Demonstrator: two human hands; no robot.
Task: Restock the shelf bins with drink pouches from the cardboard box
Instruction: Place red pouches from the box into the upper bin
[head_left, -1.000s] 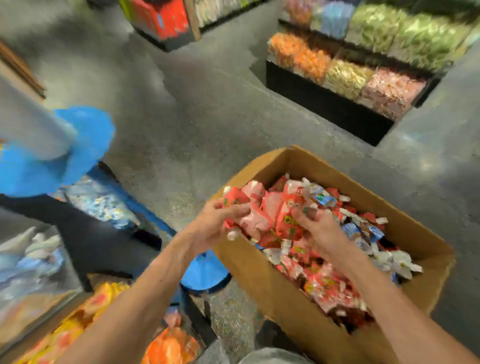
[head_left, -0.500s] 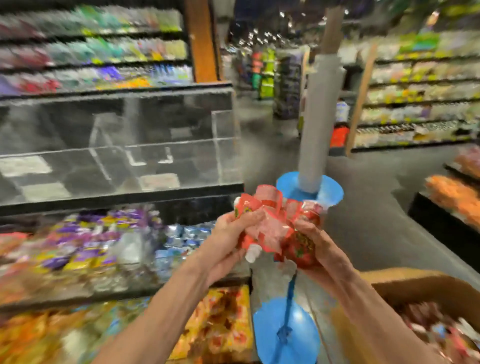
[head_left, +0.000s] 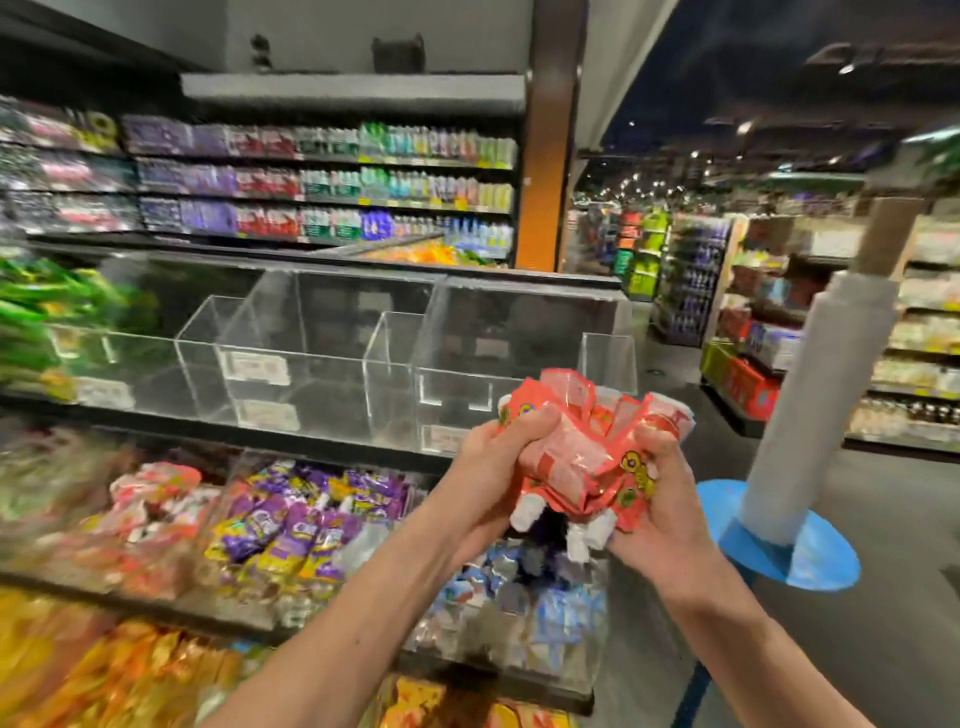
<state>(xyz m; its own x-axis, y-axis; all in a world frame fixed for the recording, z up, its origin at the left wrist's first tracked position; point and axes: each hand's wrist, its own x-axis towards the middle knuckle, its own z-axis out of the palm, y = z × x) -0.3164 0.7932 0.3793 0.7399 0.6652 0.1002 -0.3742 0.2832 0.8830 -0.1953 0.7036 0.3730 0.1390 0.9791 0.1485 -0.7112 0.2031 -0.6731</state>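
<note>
Had both hands clamped round a crumpled bunch of red drink pouches (head_left: 576, 457), held up in front of the empty clear bins (head_left: 311, 364).

Kept left hand (head_left: 498, 457) curled tight over the bunch's left side with fingers dug into the foil, and right hand (head_left: 670, 499) cupped under its right side with thumb pressed on top. Looked glossy and crinkly, with stubby white caps poking out underneath. Lined up with the right-hand end of the bins, by the front lip. Saw see-through acrylic there, with hard edges, slanted dividers and paper labels. Spotted heaped purple pouches (head_left: 291, 525) and bluish-white pouches (head_left: 545, 597) one shelf below the bins. Had open grey floor (head_left: 883, 649) right of the bins, up to a wrapped pillar (head_left: 815, 405) on a round blue base (head_left: 821, 561).
</note>
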